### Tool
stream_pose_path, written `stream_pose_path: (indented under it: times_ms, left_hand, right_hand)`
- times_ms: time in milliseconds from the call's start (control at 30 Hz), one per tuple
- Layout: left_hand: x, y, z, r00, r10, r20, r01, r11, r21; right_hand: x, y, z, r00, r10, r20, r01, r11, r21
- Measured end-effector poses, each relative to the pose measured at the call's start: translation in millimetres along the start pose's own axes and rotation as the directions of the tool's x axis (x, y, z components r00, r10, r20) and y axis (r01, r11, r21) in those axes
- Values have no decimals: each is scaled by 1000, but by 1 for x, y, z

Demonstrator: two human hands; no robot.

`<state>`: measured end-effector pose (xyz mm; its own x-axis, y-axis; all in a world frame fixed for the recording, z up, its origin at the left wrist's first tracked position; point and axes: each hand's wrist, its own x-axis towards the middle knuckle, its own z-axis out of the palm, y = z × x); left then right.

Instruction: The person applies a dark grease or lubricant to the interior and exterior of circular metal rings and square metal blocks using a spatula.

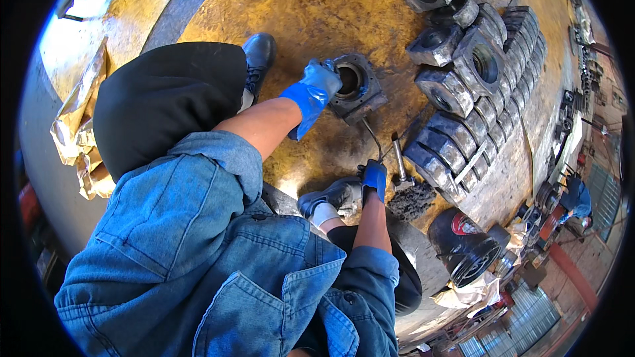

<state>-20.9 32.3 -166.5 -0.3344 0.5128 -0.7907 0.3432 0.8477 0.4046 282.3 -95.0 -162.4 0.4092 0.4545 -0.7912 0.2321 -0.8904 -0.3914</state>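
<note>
A square metal casting [370,86] with a round bore lies on the yellow, stained floor. My left hand [321,80], in a blue glove, is closed on its near-left rim. My right hand [373,177], also gloved in blue, is closed round a thin metal rod [372,133]. The far end of that rod meets the casting's lower side; whether it enters an opening there I cannot tell. Just right of my right hand is a hammer [399,158], handle pointing up and head down on the floor. Beside it sits a heap of dark shavings [411,202].
Stacked castings [486,109] fill the floor to the right, some piled on others. A black bucket [456,235] stands at lower right. Crumpled brown paper [83,125] lies at the left. My shoes [260,53] flank the work. Another person [577,201] is far off at right.
</note>
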Motion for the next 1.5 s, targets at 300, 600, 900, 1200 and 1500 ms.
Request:
stream_pose_path:
  times_ms: [300, 600, 900, 1200, 1500]
  left_hand:
    - [19, -5, 13, 959, 280, 49, -241, 707, 665]
    - [7, -4, -2, 903, 340, 264, -394, 407, 824]
    - [50, -36, 31, 825, 510, 244, -346, 114, 931]
    - [-42, 6, -33, 838, 487, 247, -388, 212, 897]
    - [-10, 3, -5, 820, 466, 334, -460, 188, 868]
  right_hand:
    - [-6, -9, 9, 995, -54, 79, 50, 997, 57]
    - [10, -3, 15, 984, 41, 176, -46, 999, 21]
    - [15, -3, 39, 975, -9, 224, -25, 988, 150]
    - [-28, -48, 66, 965, -6, 261, -3, 999, 35]
    - [-4, -22, 48, 975, 39, 218, -65, 991, 117]
